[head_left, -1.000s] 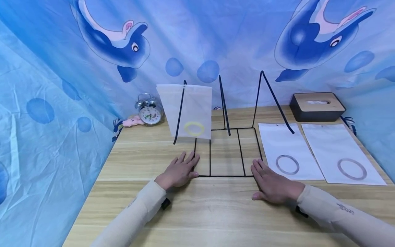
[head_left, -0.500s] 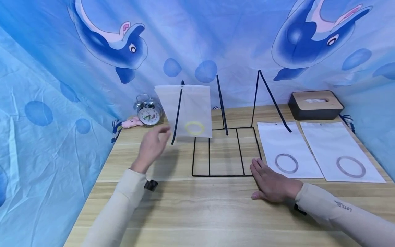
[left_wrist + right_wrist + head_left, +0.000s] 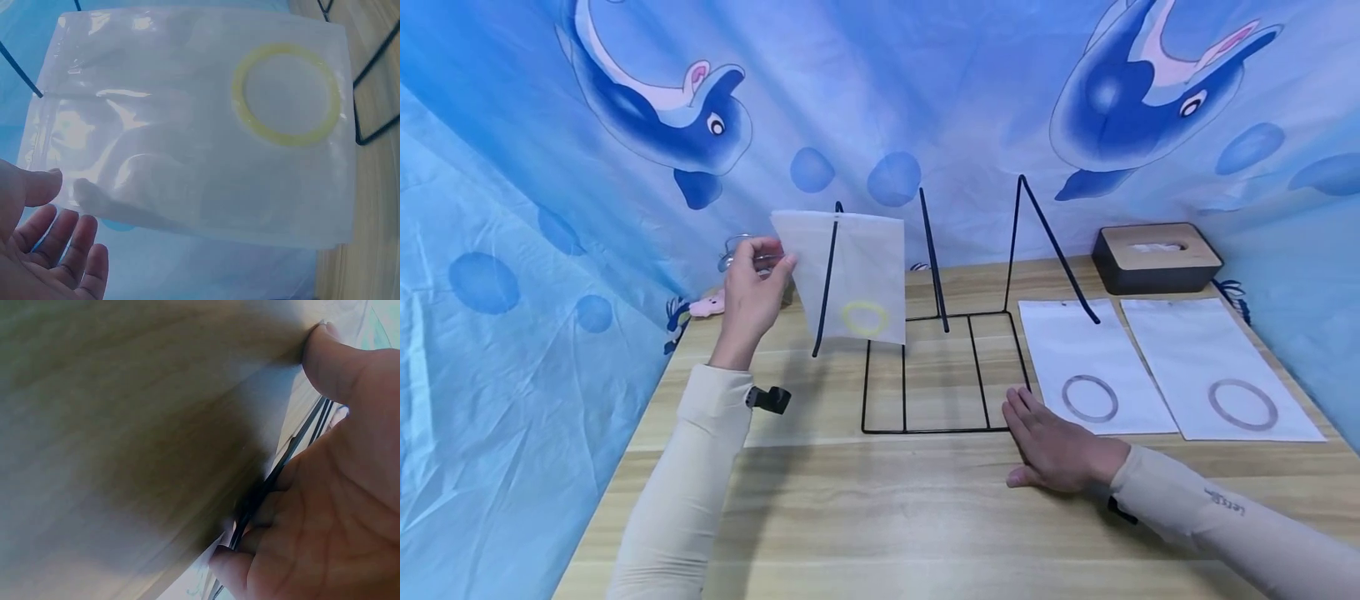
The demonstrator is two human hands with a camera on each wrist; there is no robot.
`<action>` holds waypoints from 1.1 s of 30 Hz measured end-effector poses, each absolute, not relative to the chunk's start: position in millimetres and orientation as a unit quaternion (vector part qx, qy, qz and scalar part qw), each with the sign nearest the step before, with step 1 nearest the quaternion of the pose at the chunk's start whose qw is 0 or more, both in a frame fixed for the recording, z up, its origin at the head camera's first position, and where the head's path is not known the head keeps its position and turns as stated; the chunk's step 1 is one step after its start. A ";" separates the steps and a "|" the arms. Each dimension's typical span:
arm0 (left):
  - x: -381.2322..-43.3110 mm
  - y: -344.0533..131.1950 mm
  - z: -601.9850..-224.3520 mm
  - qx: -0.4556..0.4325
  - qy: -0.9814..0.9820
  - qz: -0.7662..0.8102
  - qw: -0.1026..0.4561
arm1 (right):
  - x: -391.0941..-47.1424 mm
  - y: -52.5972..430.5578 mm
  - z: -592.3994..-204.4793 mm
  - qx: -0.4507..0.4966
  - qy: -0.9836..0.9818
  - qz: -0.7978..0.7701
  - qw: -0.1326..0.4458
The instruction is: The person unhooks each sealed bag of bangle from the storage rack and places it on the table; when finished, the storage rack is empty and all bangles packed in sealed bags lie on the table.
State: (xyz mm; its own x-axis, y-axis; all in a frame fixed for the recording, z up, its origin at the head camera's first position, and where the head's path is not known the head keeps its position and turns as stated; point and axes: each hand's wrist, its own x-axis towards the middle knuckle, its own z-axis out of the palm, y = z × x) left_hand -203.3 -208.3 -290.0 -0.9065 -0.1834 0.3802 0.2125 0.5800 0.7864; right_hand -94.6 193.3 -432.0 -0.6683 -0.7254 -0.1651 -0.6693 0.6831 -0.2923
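A translucent zip bag point(image 3: 868, 267) with a yellow ring hangs on the left prong of a black wire rack point(image 3: 925, 431). My left hand point(image 3: 751, 292) is at the bag's left edge and pinches it between thumb and finger. In the left wrist view the thumb point(image 3: 42, 187) lies at the bag's corner, and a dark finger shape shows through the plastic. With fingers straight, my right hand point(image 3: 1063, 446) rests flat on the table at the rack's front right corner. The rack's middle and right prongs carry nothing.
Two white bags with greyish rings, one nearer point(image 3: 1086, 367) and one farther right point(image 3: 1225, 371), lie flat on the table. A tissue box point(image 3: 1157, 258) stands behind them. An alarm clock point(image 3: 737, 243) is mostly hidden behind my left hand, beside a pink toy point(image 3: 707, 305).
My left hand has left the rack's front left corner, risen, and taken the hanging bag's left edge. The bag has tilted slightly. My right hand has stayed on the rack's corner.
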 end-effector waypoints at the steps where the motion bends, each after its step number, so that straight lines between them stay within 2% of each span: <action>1: -203.4 -207.9 -289.6 -0.003 -0.861 -0.460 0.216 | -94.3 193.2 -433.0 -0.387 0.907 -0.104 0.131; 8: -202.0 -208.7 -292.5 -0.013 -0.842 -0.495 0.212 | -94.2 194.0 -436.8 -0.395 0.907 -0.093 0.115; 14: -199.5 -209.3 -292.0 -0.067 -0.839 -0.510 0.179 | -95.8 194.6 -437.4 -0.389 0.907 -0.097 0.125; 28: -193.6 -210.3 -288.3 -0.101 -0.798 -0.577 0.141 | -95.6 195.6 -437.5 -0.382 0.908 -0.100 0.137; 33: -191.4 -210.4 -287.4 -0.088 -0.792 -0.593 0.118 | -95.2 195.4 -437.0 -0.379 0.908 -0.105 0.146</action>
